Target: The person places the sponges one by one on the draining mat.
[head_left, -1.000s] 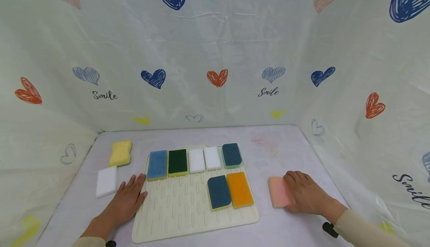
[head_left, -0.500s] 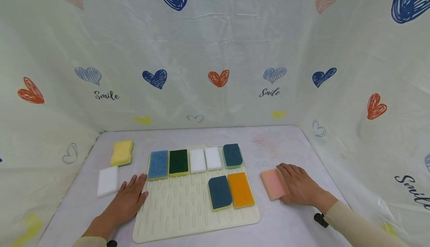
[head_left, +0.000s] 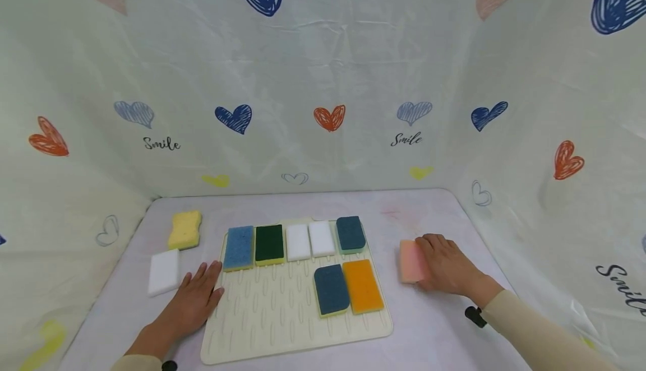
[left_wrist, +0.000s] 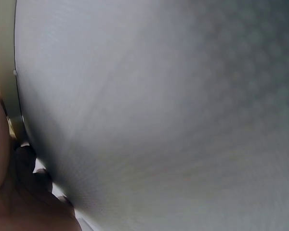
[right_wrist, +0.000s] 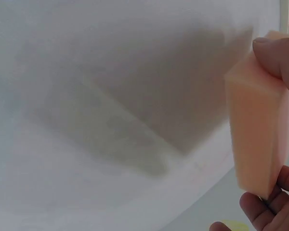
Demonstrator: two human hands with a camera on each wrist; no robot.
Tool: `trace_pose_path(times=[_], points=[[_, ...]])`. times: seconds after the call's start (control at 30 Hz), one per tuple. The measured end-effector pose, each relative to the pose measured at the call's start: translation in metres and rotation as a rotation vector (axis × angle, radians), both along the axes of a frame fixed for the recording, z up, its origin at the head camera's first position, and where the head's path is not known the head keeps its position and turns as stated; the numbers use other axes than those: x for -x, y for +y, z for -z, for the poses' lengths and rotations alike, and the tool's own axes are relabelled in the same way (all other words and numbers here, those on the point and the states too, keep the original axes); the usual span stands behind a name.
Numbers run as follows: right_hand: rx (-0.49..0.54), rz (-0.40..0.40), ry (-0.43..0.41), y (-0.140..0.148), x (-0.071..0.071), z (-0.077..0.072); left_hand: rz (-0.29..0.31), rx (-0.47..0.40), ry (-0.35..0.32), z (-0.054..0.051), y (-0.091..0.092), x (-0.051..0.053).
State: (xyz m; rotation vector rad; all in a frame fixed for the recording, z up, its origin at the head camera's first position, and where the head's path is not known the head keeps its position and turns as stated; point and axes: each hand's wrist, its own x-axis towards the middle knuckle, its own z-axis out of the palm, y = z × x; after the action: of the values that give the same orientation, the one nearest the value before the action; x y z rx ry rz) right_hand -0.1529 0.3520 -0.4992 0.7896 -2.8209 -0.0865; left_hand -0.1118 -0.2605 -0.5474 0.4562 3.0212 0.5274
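My right hand [head_left: 446, 264] grips a peach-pink sponge [head_left: 411, 261] by its right side, to the right of the ribbed cream mat [head_left: 262, 326]. In the right wrist view, thumb and fingers pinch opposite edges of the sponge [right_wrist: 253, 130], which hangs over the table with a shadow beside it. My left hand [head_left: 187, 309] lies with fingers extended at the mat's left edge. Across the mat's back row are a blue sponge [head_left: 239, 247], a dark green one [head_left: 270, 244], two white ones [head_left: 298, 242] and a teal one [head_left: 350, 233]. A dark blue sponge [head_left: 331, 290] and an orange one [head_left: 363, 286] lie in front, at the right.
Left of the mat, a yellow wavy-sided sponge [head_left: 184, 229] and a white sponge [head_left: 164, 272] lie on the pale table [head_left: 424, 337]. A white curtain [head_left: 282, 68] printed with hearts surrounds the back and sides. The left wrist view mostly shows blurred table surface.
My right hand has carried the peach-pink sponge slightly leftward and farther toward the back of the table, turning it a little on the way. The left hand stays at the mat's edge.
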Motion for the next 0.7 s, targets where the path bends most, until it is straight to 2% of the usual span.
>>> trace_pose_path(times=[0.13,0.3,0.53,0.7], points=[[0.031,-0.006,0.098,-0.006,0.008,-0.001,-0.004,0.016,-0.025,-0.002,0.0,-0.001],[0.036,-0.026,0.152,-0.023,0.017,-0.008,-0.011,0.023,-0.047,-0.004,0.001,-0.001],[0.012,-0.034,0.135,-0.063,0.024,-0.025,-0.006,0.039,-0.029,-0.004,0.003,-0.001],[0.023,-0.075,0.117,-0.097,0.029,-0.033,-0.005,0.045,-0.027,-0.006,0.003,-0.002]])
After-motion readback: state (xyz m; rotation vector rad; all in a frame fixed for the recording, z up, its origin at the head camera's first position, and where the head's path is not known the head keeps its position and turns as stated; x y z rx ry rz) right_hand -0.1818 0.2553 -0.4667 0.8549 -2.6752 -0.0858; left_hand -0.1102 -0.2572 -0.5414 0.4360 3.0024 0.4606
